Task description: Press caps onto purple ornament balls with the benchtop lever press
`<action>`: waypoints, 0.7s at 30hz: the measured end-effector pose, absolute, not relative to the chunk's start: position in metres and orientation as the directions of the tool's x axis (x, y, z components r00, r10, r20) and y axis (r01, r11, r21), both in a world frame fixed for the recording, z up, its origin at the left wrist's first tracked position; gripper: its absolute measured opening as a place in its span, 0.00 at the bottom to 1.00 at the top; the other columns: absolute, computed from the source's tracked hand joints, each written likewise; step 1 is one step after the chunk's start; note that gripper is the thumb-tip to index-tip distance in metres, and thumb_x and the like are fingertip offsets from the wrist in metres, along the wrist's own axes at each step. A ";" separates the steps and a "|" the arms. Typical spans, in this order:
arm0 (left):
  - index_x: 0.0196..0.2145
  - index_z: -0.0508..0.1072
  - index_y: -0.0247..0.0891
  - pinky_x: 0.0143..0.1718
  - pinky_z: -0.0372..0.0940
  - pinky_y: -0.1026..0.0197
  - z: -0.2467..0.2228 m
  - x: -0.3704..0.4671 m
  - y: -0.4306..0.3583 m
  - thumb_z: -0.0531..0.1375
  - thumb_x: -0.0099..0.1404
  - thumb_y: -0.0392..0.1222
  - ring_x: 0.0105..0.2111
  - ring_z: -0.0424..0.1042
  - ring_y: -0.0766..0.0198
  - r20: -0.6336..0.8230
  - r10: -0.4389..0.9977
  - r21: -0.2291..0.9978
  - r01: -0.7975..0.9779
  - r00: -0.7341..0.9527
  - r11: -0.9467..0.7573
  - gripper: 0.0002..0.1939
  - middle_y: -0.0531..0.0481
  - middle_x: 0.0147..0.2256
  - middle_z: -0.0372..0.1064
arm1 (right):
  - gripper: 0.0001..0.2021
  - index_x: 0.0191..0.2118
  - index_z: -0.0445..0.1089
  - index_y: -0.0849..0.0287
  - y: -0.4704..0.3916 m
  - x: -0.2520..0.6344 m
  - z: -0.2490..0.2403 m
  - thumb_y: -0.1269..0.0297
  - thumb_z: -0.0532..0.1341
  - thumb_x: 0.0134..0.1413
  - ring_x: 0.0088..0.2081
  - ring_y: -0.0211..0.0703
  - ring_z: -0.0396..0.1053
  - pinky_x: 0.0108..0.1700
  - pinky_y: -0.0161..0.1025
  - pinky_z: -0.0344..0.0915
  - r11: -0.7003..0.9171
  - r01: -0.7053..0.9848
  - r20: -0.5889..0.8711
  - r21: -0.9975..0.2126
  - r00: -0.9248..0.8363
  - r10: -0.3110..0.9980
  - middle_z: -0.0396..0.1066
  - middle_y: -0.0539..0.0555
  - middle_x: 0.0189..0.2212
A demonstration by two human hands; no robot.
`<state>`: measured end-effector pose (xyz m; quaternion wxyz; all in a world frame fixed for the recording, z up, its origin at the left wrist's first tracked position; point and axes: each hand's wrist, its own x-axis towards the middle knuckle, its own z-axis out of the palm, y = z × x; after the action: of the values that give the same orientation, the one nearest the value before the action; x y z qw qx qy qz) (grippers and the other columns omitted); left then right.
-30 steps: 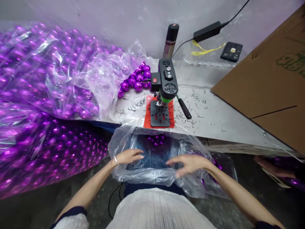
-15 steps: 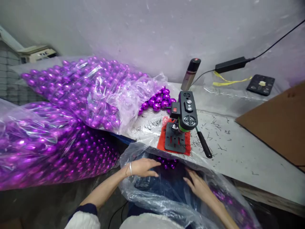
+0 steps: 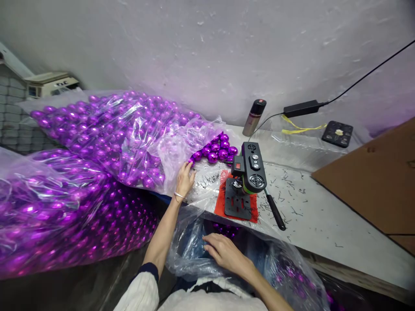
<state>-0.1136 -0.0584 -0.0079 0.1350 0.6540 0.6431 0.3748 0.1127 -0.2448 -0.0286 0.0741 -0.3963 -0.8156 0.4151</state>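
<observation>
While our left hand point(image 3: 184, 179) reaches up to the near edge of the bench point(image 3: 311, 207), fingers curled loosely at the mouth of the big clear bag of purple baubles point(image 3: 126, 134), our right hand point(image 3: 223, 252) lies spread and flat on the plastic bag in our lap point(image 3: 194, 255), just below that edge. We cannot tell whether the left fingers have actually closed on a bauble or on the plastic. A small heap of loose baubles point(image 3: 215, 149) sits at the bag's mouth, just beside the small bench press point(image 3: 248, 177) on its red mat point(image 3: 223, 198). Only a few baubles show in the lap bag, while two large sacks remain full, so we judge the work far from finished. Half a second ago both our hands were spread on the lap bag; since then the left has lifted to the bench and the right has shifted toward the middle.
</observation>
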 end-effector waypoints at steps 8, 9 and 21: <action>0.64 0.64 0.31 0.54 0.66 0.40 0.013 -0.083 -0.018 0.56 0.73 0.47 0.53 0.73 0.35 0.100 0.953 0.424 0.878 -0.287 0.220 0.27 0.22 0.62 0.61 | 0.15 0.56 0.73 0.54 -0.255 0.112 -0.027 0.61 0.55 0.69 0.50 0.48 0.78 0.54 0.42 0.72 0.436 0.568 -0.120 -0.698 -0.693 0.711 0.80 0.56 0.48; 0.63 0.64 0.31 0.53 0.67 0.40 0.015 -0.079 -0.013 0.57 0.73 0.46 0.52 0.74 0.35 0.078 0.949 0.400 0.882 -0.305 0.251 0.26 0.21 0.61 0.61 | 0.15 0.56 0.73 0.54 -0.259 0.115 -0.029 0.61 0.55 0.69 0.50 0.48 0.78 0.54 0.42 0.72 0.419 0.577 -0.133 -0.701 -0.684 0.718 0.80 0.56 0.49; 0.56 0.68 0.31 0.61 0.64 0.43 0.031 -0.084 -0.019 0.65 0.64 0.37 0.60 0.69 0.41 0.017 0.945 0.699 0.680 -0.327 0.222 0.24 0.29 0.61 0.63 | 0.16 0.55 0.73 0.56 -0.282 0.133 -0.043 0.60 0.53 0.70 0.49 0.45 0.77 0.53 0.41 0.70 0.400 0.585 -0.118 -0.705 -0.654 0.747 0.79 0.58 0.48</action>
<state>-0.0840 -0.0186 0.0305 0.2124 0.5399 0.7523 0.3121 0.1330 -0.2818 -0.0428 0.1091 -0.4016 -0.8295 0.3724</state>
